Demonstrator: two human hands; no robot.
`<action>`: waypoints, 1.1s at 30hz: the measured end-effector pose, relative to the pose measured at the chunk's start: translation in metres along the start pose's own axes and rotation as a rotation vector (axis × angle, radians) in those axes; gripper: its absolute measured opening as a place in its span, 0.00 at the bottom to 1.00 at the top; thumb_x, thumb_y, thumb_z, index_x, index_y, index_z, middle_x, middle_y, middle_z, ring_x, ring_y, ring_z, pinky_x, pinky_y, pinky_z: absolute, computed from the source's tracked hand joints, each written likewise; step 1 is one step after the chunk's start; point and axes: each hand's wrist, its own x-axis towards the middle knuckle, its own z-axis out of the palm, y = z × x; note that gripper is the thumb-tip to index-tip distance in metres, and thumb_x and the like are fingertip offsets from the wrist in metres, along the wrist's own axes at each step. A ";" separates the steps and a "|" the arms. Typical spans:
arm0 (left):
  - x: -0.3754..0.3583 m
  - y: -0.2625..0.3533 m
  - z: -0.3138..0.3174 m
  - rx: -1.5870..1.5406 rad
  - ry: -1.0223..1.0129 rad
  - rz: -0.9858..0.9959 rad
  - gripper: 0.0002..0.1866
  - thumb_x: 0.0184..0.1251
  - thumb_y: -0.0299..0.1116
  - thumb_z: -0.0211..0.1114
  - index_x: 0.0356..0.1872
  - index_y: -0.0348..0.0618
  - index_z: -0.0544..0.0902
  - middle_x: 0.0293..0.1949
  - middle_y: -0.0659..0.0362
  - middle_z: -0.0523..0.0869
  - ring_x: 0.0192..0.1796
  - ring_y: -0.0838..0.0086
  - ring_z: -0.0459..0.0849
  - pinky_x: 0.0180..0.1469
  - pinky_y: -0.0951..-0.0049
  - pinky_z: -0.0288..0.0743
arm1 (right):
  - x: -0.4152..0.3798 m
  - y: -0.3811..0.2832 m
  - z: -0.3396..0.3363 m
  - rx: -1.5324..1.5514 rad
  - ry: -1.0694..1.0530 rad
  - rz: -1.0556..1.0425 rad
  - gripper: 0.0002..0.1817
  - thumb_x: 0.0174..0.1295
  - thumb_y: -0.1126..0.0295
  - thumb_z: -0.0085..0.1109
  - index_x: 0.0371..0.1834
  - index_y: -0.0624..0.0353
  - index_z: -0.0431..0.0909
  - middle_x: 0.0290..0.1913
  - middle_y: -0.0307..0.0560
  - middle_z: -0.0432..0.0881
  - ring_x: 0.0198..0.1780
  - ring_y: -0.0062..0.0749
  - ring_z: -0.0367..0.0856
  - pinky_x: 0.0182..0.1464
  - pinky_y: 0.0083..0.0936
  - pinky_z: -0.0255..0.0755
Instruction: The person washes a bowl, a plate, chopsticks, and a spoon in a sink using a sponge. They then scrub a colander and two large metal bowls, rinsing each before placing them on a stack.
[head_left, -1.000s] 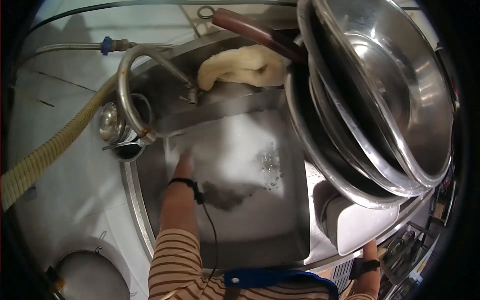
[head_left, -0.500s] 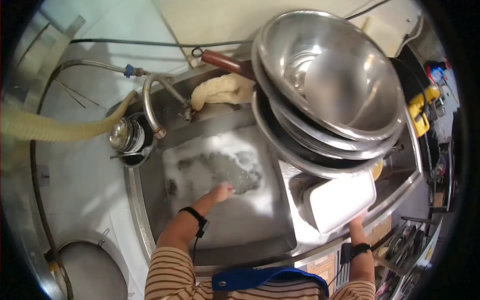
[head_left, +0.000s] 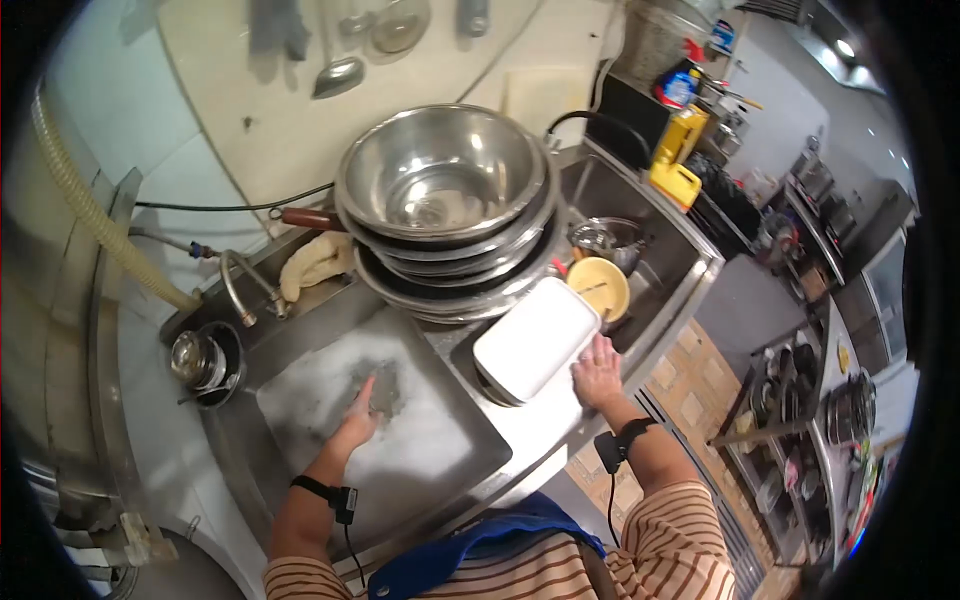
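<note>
My left hand [head_left: 357, 415] is at the surface of the foamy water [head_left: 330, 400] in the steel sink basin [head_left: 470, 455]. One digit points up and away, stretched out; the other fingers are partly hidden, and nothing shows in the hand. On the right, my right hand [head_left: 597, 375] lies with fingers extended along the near right edge of a white rectangular tray [head_left: 535, 340]. The tray tilts on darker containers on the steel ledge. Behind it rises a stack of large steel bowls [head_left: 440, 175].
A yellow bowl [head_left: 600, 288] and a steel pot [head_left: 615, 240] sit in the right basin. At the left corner are a curved faucet [head_left: 235, 290] and a dark container with steel items [head_left: 205, 365]. A beige cloth [head_left: 315, 265] lies behind the basin.
The head view has swung right and up, bringing the right basin and shelves into view. The dark opening in the foam looks smaller. My right hand's fingers now show beside the tray.
</note>
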 end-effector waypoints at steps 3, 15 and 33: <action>-0.040 0.053 0.006 0.414 0.066 0.247 0.32 0.60 0.38 0.60 0.66 0.52 0.60 0.63 0.46 0.64 0.66 0.54 0.62 0.65 0.65 0.60 | -0.023 0.007 0.002 0.023 -0.001 -0.072 0.33 0.65 0.49 0.36 0.71 0.48 0.48 0.74 0.55 0.40 0.74 0.48 0.35 0.71 0.46 0.34; -0.049 0.203 0.075 -0.581 -0.201 0.105 0.48 0.58 0.54 0.63 0.70 0.39 0.45 0.59 0.49 0.69 0.59 0.63 0.69 0.54 0.60 0.70 | -0.038 0.006 -0.006 0.090 0.060 -0.068 0.29 0.65 0.53 0.37 0.70 0.45 0.52 0.73 0.54 0.46 0.74 0.45 0.40 0.71 0.45 0.37; -0.035 0.269 0.121 -0.657 -0.119 -0.137 0.23 0.63 0.40 0.59 0.57 0.44 0.70 0.47 0.56 0.81 0.43 0.66 0.83 0.40 0.63 0.80 | 0.029 0.078 0.009 0.879 0.010 -0.422 0.29 0.57 0.65 0.51 0.63 0.59 0.60 0.62 0.58 0.66 0.65 0.49 0.61 0.65 0.41 0.55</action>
